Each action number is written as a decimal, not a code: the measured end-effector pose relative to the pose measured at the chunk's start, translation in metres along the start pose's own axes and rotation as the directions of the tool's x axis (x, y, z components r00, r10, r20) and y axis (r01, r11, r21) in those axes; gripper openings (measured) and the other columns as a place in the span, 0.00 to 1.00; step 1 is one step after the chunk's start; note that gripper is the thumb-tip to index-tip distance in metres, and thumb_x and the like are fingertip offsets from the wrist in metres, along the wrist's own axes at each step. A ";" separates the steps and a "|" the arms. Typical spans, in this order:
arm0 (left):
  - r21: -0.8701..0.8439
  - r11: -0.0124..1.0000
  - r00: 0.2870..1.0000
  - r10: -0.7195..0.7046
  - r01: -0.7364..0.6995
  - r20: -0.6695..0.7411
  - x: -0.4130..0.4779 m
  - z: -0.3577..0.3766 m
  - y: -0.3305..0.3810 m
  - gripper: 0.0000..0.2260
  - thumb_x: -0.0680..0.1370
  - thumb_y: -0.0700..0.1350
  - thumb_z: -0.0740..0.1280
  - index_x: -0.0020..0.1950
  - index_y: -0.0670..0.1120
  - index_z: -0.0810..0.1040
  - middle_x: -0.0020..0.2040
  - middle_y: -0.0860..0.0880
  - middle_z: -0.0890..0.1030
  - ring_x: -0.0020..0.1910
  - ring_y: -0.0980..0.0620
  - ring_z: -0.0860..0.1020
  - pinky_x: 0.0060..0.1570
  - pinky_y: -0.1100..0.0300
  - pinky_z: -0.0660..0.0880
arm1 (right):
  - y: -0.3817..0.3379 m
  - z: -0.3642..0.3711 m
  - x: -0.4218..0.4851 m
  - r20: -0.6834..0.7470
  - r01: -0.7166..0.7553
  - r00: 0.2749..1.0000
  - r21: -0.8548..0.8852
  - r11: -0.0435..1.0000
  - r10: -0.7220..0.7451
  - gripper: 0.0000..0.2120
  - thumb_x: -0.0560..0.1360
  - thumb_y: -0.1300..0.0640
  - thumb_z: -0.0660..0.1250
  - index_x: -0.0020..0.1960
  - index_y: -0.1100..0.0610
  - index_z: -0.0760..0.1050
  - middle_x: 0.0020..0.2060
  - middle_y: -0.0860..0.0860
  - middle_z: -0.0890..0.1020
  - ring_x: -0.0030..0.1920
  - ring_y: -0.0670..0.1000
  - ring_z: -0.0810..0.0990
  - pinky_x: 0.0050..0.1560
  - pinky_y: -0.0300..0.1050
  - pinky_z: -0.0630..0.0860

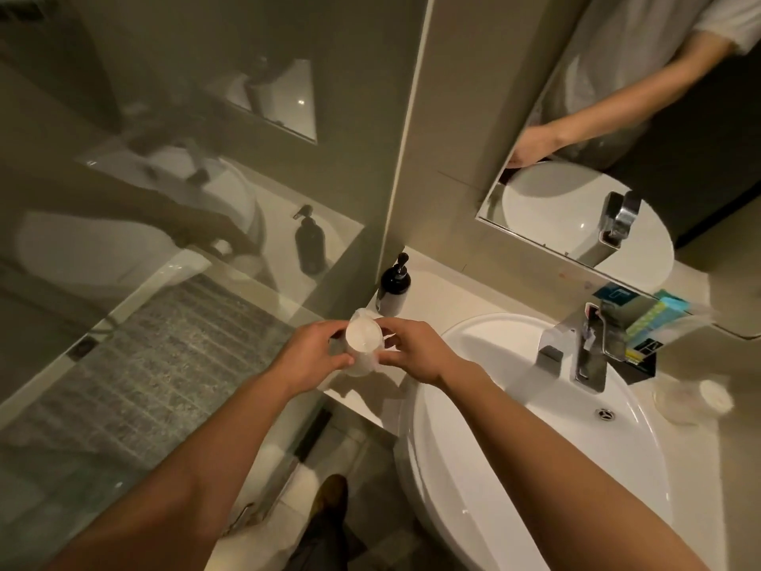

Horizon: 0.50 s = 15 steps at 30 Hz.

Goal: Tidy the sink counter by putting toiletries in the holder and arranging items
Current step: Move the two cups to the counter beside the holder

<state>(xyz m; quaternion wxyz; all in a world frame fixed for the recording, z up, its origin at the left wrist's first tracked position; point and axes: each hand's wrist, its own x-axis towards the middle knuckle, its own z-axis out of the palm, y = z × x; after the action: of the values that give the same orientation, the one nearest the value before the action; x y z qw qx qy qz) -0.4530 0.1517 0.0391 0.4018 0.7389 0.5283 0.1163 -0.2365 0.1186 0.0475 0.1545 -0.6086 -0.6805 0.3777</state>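
I'm seeing both hands working 1 wrapped cup (362, 344) over the counter's (436, 298) left edge, just in front of the black pump bottle (394, 287): left hand (309, 356) is curling around the cup's left side w/ fingers half closed against it, right hand (416, 351) is pinching the thin clear plastic wrap at the cup's right rim betw thumb and fingertips. The holder (642, 348) w/ packaged toiletries is sitting at the back right behind the faucet (584, 348), well apart from the hands. A 2nd wrapped cup (696, 399) is lying on its side on the counter right of the sink (514, 438).
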 end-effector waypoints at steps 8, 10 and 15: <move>-0.033 0.984 0.982 0.178 -0.176 0.065 -0.012 -0.001 0.080 0.26 0.72 0.45 0.79 0.69 0.55 0.78 0.60 0.58 0.81 0.57 0.60 0.77 0.63 0.54 0.74 | -0.003 -0.064 -0.078 -0.160 0.006 0.987 0.046 0.999 0.002 0.20 0.73 0.49 0.76 0.64 0.48 0.79 0.54 0.45 0.84 0.48 0.43 0.83 0.54 0.49 0.80; -0.045 0.977 0.972 0.213 -0.209 0.097 -0.016 0.008 0.104 0.25 0.72 0.45 0.79 0.69 0.55 0.78 0.60 0.57 0.82 0.58 0.57 0.78 0.63 0.52 0.75 | 0.001 -0.078 -0.106 -0.206 -0.002 0.978 0.051 0.999 0.012 0.21 0.72 0.50 0.77 0.64 0.49 0.79 0.53 0.46 0.85 0.48 0.44 0.83 0.54 0.49 0.80; -0.066 0.933 0.916 0.361 -0.355 0.174 -0.031 0.044 0.165 0.23 0.73 0.43 0.78 0.66 0.54 0.80 0.59 0.58 0.82 0.57 0.61 0.78 0.63 0.57 0.75 | 0.020 -0.104 -0.186 -0.315 -0.050 0.947 0.062 0.997 0.067 0.22 0.73 0.51 0.77 0.65 0.48 0.78 0.54 0.44 0.84 0.49 0.42 0.82 0.54 0.44 0.80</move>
<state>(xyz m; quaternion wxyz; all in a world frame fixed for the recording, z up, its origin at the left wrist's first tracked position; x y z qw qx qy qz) -0.3262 0.0845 0.1362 0.4326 0.8237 0.3433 0.1281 -0.1133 -0.0237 0.1495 0.2666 -0.6771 -0.6181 0.2974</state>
